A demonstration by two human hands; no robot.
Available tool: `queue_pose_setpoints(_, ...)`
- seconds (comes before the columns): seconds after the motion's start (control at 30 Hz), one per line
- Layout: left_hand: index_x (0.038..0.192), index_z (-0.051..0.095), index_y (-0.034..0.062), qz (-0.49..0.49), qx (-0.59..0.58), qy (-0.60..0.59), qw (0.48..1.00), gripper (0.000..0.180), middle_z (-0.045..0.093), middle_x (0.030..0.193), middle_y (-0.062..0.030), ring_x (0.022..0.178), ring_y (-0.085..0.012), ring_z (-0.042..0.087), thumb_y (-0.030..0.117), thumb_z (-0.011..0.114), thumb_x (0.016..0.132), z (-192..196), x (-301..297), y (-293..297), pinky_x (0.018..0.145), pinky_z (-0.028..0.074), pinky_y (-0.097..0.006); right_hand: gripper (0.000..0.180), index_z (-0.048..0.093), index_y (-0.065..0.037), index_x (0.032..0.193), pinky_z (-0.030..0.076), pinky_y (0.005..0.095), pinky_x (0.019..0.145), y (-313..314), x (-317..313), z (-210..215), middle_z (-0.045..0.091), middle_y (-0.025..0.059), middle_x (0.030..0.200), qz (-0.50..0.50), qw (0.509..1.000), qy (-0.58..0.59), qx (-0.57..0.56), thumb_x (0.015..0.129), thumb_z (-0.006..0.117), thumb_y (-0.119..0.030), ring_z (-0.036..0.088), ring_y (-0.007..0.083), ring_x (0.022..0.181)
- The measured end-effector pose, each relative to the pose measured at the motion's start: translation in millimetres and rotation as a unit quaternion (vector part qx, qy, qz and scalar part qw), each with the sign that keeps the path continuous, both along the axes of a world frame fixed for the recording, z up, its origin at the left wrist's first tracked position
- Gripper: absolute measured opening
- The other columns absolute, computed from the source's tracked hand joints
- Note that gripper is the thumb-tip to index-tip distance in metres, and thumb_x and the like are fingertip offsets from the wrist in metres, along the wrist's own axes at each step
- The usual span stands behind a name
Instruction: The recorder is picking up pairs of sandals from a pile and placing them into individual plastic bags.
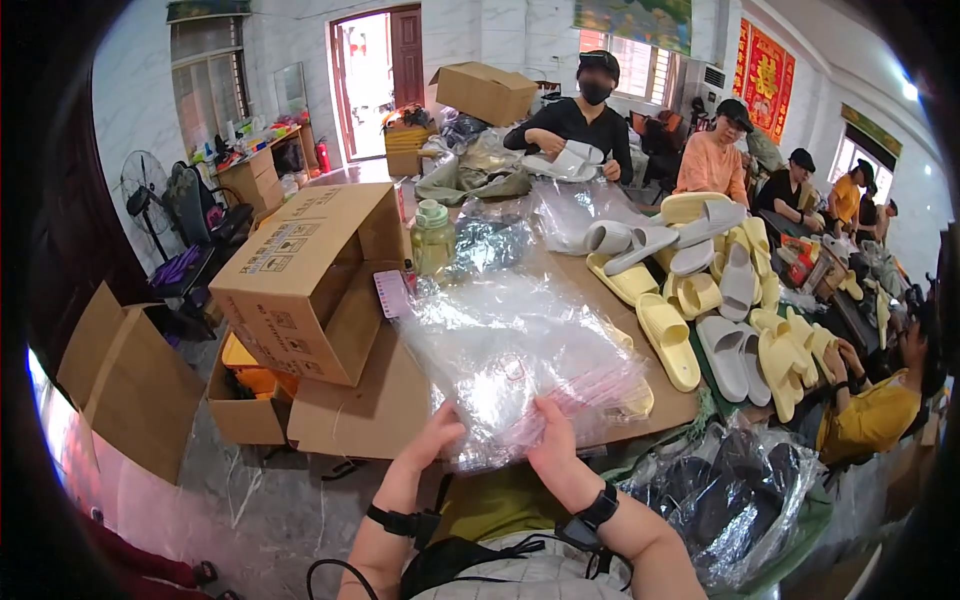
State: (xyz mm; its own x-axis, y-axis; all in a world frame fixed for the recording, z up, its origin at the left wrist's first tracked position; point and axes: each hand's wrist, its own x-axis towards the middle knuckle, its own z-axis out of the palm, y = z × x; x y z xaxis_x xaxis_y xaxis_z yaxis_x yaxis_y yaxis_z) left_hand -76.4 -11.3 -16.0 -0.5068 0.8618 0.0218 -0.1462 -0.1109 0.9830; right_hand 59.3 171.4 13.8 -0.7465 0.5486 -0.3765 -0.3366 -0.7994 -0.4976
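Note:
At the near edge of the table lies a thick stack of clear plastic bags (500, 350), shiny, with pinkish edges at the right. My left hand (438, 436) grips its near left corner, the fingertips partly covered by the film. On the near right edge my right hand (550, 436) is closed, thumb on top and the other fingers hidden beneath. Just right of the bags are pairs of slippers, among them a yellow slipper (668, 342) and a grey slipper (722, 358). Part of another yellow slipper shows beside the stack's right edge.
An open cardboard box (290, 290) lies on its side at the left, next to a green-lidded bottle (432, 240). Slippers are heaped at the right. Bagged dark items (725, 490) stand near my right arm. A person in black (570, 135) across the table handles grey slippers; others sit at the right.

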Motion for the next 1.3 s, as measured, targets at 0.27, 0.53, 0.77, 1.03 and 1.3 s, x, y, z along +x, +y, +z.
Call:
queue_pose_setpoints(0.27,0.147,0.044,0.0039,0.095,0.119,-0.266,0.952,0.08,0.053,0.145,-0.0136,0.131,-0.0278,0.053,0.068,0.044,0.098,67.8,7.1,27.4,0.108,0.044,-0.042,0.025,0.061,-0.005,0.117,0.051,0.0363,0.097,-32.8,11.7,3.7,0.066,0.0062,0.112,0.052,0.997,0.046,-0.023,0.094,0.059,0.001,0.063,0.0228,0.107)
queue_pose_setpoints(0.53,0.13,0.058,-0.0011,0.179,0.029,-0.275,0.944,0.045,0.068,0.119,-0.014,0.104,-0.0264,0.067,0.028,0.065,0.096,76.7,-6.1,-1.6,0.092,0.054,-0.038,0.046,0.058,0.001,0.131,0.045,0.032,0.102,-30.5,59.2,-4.7,0.062,0.0071,0.129,0.223,0.945,0.078,0.227,0.087,0.074,-0.002,0.056,0.0182,0.119)
queue_pose_setpoints(0.77,0.135,0.055,-0.002,0.148,-0.049,-0.228,0.961,0.049,0.067,0.119,-0.0124,0.103,-0.0226,0.067,0.017,0.067,0.091,56.7,-38.9,-23.3,0.09,0.053,-0.034,0.047,0.057,0.0,0.137,0.051,0.0288,0.094,88.1,146.1,40.1,0.069,0.0104,0.122,0.597,0.724,-0.008,0.344,0.095,0.071,-0.015,0.064,0.0147,0.11)
queue_pose_setpoints(1.03,0.135,0.055,-0.0018,0.143,-0.065,-0.194,0.968,0.049,0.067,0.119,-0.0108,0.103,-0.0214,0.066,0.017,0.068,0.092,71.6,-28.4,-6.6,0.091,0.052,-0.033,0.031,0.067,0.0,0.117,0.052,0.0307,0.076,145.9,83.5,21.6,0.072,0.0075,0.099,0.08,0.801,-0.184,0.564,0.094,0.07,-0.021,0.066,0.0151,0.09)
queue_pose_setpoints(1.3,0.129,0.059,-0.0045,0.132,-0.091,-0.174,0.972,0.047,0.069,0.117,-0.0135,0.099,-0.0244,0.068,0.026,0.068,0.095,56.8,-31.8,-10.9,0.087,0.055,-0.037,0.048,0.064,0.005,0.113,0.051,0.0451,0.086,138.6,19.5,-5.7,0.068,0.0262,0.1,0.067,0.65,-0.313,0.689,0.087,0.071,-0.036,0.065,0.0417,0.098)
